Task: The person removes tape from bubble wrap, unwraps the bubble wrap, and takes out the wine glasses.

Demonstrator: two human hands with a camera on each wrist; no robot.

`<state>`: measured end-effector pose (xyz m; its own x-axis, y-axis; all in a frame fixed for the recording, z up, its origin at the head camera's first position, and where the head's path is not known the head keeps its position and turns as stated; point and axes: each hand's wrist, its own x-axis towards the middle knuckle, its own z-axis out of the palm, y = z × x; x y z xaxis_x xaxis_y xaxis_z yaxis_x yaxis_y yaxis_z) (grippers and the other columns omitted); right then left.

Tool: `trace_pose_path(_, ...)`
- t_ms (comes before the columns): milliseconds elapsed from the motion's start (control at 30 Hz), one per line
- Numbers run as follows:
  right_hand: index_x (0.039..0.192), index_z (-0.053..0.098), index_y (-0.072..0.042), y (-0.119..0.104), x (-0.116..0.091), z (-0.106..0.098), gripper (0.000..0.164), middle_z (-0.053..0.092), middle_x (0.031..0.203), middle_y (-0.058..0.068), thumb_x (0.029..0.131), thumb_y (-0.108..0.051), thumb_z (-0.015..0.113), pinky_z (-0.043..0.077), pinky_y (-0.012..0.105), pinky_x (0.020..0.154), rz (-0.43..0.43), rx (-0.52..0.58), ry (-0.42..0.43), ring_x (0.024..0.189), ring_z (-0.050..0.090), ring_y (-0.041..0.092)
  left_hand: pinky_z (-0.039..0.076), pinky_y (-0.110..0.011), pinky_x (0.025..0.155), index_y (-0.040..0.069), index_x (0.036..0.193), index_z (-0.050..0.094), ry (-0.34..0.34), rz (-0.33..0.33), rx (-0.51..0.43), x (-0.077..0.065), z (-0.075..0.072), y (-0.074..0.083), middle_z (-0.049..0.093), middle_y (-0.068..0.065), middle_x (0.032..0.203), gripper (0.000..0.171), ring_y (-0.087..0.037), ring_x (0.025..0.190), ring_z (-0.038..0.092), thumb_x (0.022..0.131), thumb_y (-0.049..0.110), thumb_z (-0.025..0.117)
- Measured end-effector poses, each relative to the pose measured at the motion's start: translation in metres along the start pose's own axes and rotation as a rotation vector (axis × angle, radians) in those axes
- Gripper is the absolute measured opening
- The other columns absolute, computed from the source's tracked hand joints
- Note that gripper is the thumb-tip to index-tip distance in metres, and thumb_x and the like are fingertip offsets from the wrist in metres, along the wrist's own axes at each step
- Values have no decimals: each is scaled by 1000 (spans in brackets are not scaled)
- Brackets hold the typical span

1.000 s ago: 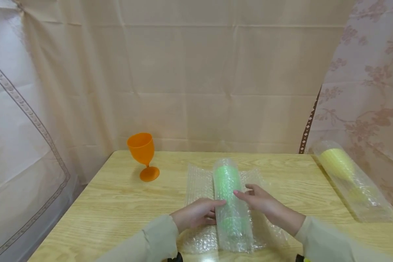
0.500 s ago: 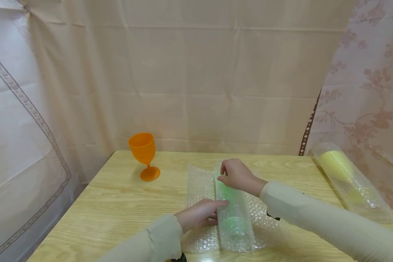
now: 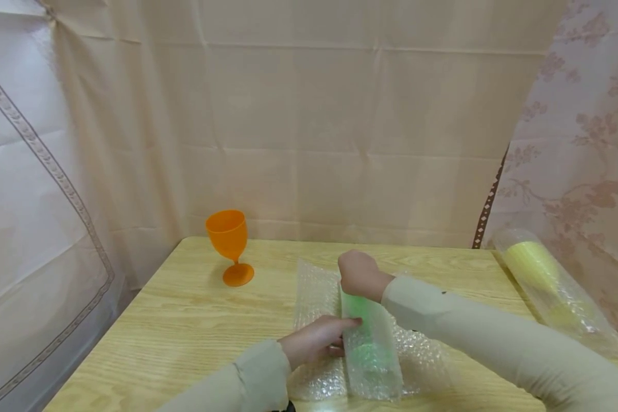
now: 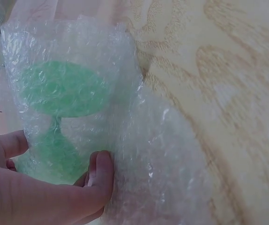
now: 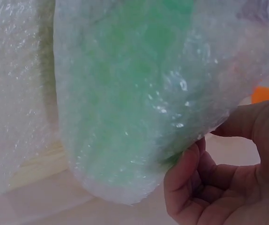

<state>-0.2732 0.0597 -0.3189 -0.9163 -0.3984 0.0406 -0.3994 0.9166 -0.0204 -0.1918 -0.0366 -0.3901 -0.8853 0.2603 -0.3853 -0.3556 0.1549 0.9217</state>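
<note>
A green goblet [image 4: 64, 91] lies rolled in bubble wrap [image 3: 383, 380] on the table, its round base toward the near end. My left hand [image 3: 316, 339] grips the roll from the left side, thumb on top and fingers beside it. In the left wrist view the fingertips [image 4: 104, 166] press against the wrap. At the roll's far end my right hand [image 3: 360, 274] is curled; the right wrist view has its thumb and fingers [image 5: 183, 173] pinching the wrap's edge. A loose part of the wrap [image 3: 314, 292] spreads flat under the roll.
An orange goblet [image 3: 229, 237] stands upright at the back left of the wooden table [image 3: 195, 332]. On the right edge lies a yellow goblet [image 3: 535, 266] wrapped in bubble wrap. A beige cloth [image 3: 298, 114] hangs behind the table.
My right hand has moved from the roll's right side to its far end and now pinches the wrap there. The left hand keeps its hold with almost no movement.
</note>
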Motion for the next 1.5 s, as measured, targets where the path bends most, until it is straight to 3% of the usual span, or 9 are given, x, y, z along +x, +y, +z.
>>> trace_pose_path(233,52,31,-14,-1,0,-4,38,32,57,-1,74,4,56,26,24,39,8,10,-44,50,29,12,57,-28,81,2,104,61,-4,10,-15,-1,0,0,63,0,89,28,-10,79,60,91,27,61)
trace_pose_path(500,54,30,-15,8,-4,-12,32,23,53,-5,67,7,50,19,20,43,-87,199,-40,49,19,9,56,-31,86,-2,108,61,-66,-4,-70,-1,-8,-3,67,-8,99,33,-14,88,64,92,26,61)
trace_pose_path(633,48,26,-17,13,-5,-16,38,20,49,-8,70,4,50,16,17,43,-135,233,-22,47,15,5,55,-35,90,-4,114,60,-92,-12,-93,0,-11,-5,67,-15,110,36,-16,93,65,93,25,60)
trace_pose_path(767,40,25,-21,18,-3,-20,48,16,42,-12,73,-1,53,12,16,41,-164,280,0,43,12,2,56,-33,88,-4,114,61,-93,-9,-86,1,-12,-6,68,-14,110,36,-15,90,65,93,25,59)
trace_pose_path(867,40,31,-20,22,-2,-25,47,22,40,-12,76,-3,55,17,16,41,-135,330,-7,41,17,1,56,-33,87,-3,113,61,-87,-5,-75,1,-13,-5,69,-14,109,35,-14,88,65,93,25,59)
trace_pose_path(1033,52,47,-15,35,-3,-36,36,42,48,-9,85,-11,60,41,18,49,-27,440,-83,46,44,5,56,-33,88,-4,114,60,-74,-18,-58,0,-12,-3,68,-15,110,36,-15,91,66,93,25,59)
trace_pose_path(1133,58,49,-13,48,-6,-42,33,45,52,-7,89,-15,60,51,22,57,27,543,-142,51,50,7,56,-33,88,-5,114,59,-65,-30,-54,0,-12,-2,67,-16,110,37,-17,94,65,93,25,60)
trace_pose_path(1300,67,52,-10,76,-13,-51,26,48,58,-6,91,-18,60,55,23,64,86,655,-179,57,49,7,56,-33,88,-6,115,59,-67,-19,-48,1,-12,-3,66,-16,110,37,-18,94,65,93,25,60)
trace_pose_path(1500,68,54,-10,110,-27,-53,27,49,61,-6,93,-19,58,51,20,61,98,738,-221,59,49,7,55,-33,88,-6,115,59,-84,-6,-46,2,-14,-4,66,-16,111,38,-18,94,64,94,26,58)
